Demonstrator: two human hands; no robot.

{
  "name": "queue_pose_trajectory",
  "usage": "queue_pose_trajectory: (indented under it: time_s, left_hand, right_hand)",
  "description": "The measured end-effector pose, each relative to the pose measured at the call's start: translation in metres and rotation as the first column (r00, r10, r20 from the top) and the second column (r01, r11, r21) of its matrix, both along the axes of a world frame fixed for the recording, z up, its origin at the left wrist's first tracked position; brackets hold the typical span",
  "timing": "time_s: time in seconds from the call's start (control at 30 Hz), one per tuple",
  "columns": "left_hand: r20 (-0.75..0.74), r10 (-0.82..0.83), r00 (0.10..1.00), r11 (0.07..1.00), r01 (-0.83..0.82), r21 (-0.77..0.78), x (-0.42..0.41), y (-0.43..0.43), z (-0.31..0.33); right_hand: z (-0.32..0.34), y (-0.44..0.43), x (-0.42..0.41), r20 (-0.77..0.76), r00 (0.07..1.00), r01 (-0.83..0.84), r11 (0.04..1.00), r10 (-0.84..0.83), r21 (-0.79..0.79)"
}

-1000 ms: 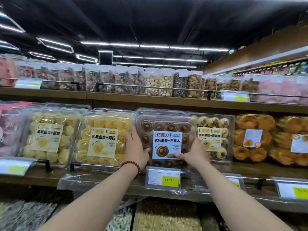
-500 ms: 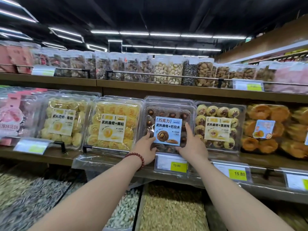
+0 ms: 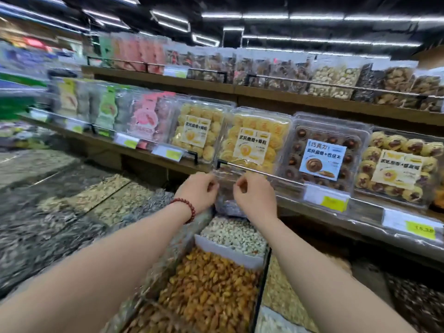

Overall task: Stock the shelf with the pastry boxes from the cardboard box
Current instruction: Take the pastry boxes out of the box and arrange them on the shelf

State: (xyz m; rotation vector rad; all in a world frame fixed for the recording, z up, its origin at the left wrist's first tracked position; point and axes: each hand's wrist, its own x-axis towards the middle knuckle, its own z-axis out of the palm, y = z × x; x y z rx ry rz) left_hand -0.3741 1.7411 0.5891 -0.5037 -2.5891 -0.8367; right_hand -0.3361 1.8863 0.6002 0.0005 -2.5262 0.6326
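Observation:
The chocolate pastry box [image 3: 322, 159], clear plastic with a blue label, stands upright on the wooden shelf [image 3: 144, 153] behind a metal rail [image 3: 254, 171]. Yellow pastry boxes [image 3: 252, 143] stand to its left and a jam-filled pastry box [image 3: 398, 169] to its right. My left hand [image 3: 197, 193], with a red bead bracelet, and my right hand [image 3: 254, 198] hover side by side below the rail, left of the chocolate box. Their fingers are curled and nothing is in them. The cardboard box is out of view.
Price tags [image 3: 326, 199] hang along the shelf front. An upper shelf [image 3: 288, 96] carries tubs of nuts and biscuits. Below my arms lie open bulk bins of raisins [image 3: 209, 292], pale kernels [image 3: 235, 234] and sunflower seeds [image 3: 134, 200]. The left side is motion-blurred.
Both hands let go of the chocolate pastry box and drew back and down to the left. My view swung left, so the box now sits to the right.

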Motion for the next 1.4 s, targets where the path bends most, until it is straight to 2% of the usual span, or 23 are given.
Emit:
queue_pose_trajectory:
  time_s: [0.2, 0.3, 0.5, 0.63, 0.77, 0.97, 1.13, 1.27, 1.4]
  left_hand:
    - [0.075, 0.247, 0.966, 0.968, -0.243, -0.06, 0.077, -0.205, -0.029]
    - [0.156, 0.354, 0.922, 0.935, -0.354, -0.028, 0.121, -0.302, -0.05]
    - [0.33, 0.545, 0.771, 0.815, -0.58, 0.008, 0.211, -0.469, -0.112]
    - [0.446, 0.564, 0.695, 0.763, -0.645, 0.041, 0.25, -0.538, -0.155]
    - [0.527, 0.589, 0.613, 0.696, -0.716, 0.055, 0.262, -0.59, -0.186]
    - [0.624, 0.566, 0.539, 0.662, -0.748, 0.046, 0.234, -0.658, -0.239]
    - [0.727, 0.525, 0.442, 0.653, -0.757, -0.011, 0.176, -0.721, -0.31]
    - [0.79, 0.501, 0.352, 0.595, -0.803, -0.019, 0.139, -0.756, -0.37]
    - [0.851, 0.438, 0.289, 0.603, -0.797, -0.04, 0.119, -0.772, -0.44]
  right_hand:
    - [-0.038, -0.184, 0.032, 0.098, 0.968, -0.237, 0.97, 0.231, 0.057]
    - [-0.056, -0.275, 0.053, 0.14, 0.939, -0.327, 0.942, 0.314, 0.074]
    - [-0.098, -0.448, 0.108, 0.275, 0.815, -0.53, 0.848, 0.51, 0.0]
    - [-0.137, -0.522, 0.129, 0.409, 0.717, -0.606, 0.795, 0.565, -0.037]
    - [-0.181, -0.573, 0.129, 0.542, 0.627, -0.612, 0.785, 0.559, -0.102]
    - [-0.248, -0.633, 0.089, 0.698, 0.505, -0.622, 0.774, 0.508, -0.114]
    - [-0.329, -0.696, 0.033, 0.803, 0.401, -0.617, 0.778, 0.441, -0.119]
    - [-0.394, -0.732, 0.006, 0.87, 0.335, -0.649, 0.758, 0.362, -0.066]
    - [-0.46, -0.758, -0.011, 0.905, 0.276, -0.656, 0.752, 0.324, -0.07]
